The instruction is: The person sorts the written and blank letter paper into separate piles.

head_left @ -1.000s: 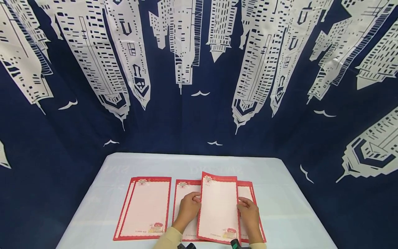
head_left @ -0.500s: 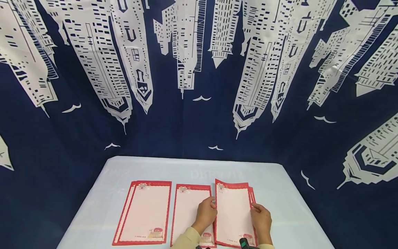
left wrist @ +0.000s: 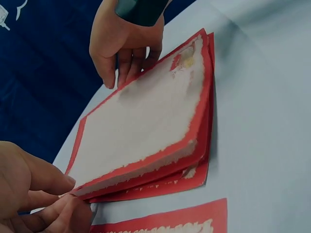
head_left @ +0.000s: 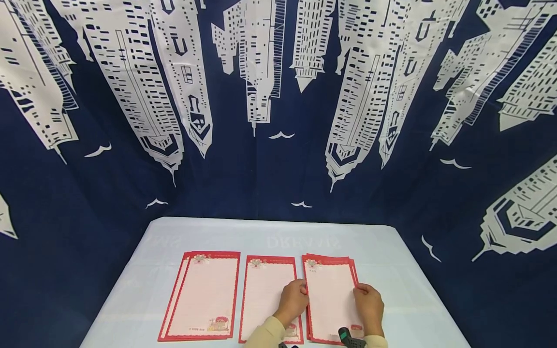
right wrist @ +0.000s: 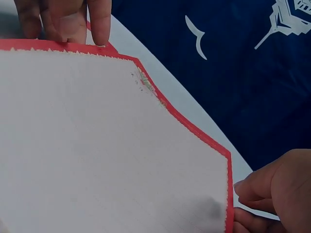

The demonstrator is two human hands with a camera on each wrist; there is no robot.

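Note:
A red-bordered sheet of stationery paper (head_left: 330, 297) lies over the right-hand pile, slightly bowed, with a floral print in its upper left corner. My left hand (head_left: 292, 303) pinches its left edge between thumb and fingers, as the left wrist view shows close up at the left hand (left wrist: 43, 194). At the opposite edge, my right hand (head_left: 370, 307) holds the sheet; in the right wrist view, the right hand (right wrist: 277, 194) has its thumb at the border. Red edges of the papers underneath (left wrist: 192, 182) show just below the held sheet.
A middle pile of matching paper (head_left: 267, 290) lies left of the held sheet, partly behind my left forearm. Farther left is another slightly fanned pile (head_left: 204, 295). All rest on a white table (head_left: 417, 314) before a dark blue curtain (head_left: 256, 188) printed with white buildings.
Both hands have carried the sheet rightward from overlapping the middle pile to over the right pile. It has since lowered, and its upper edge now nearly lines up with the papers beneath.

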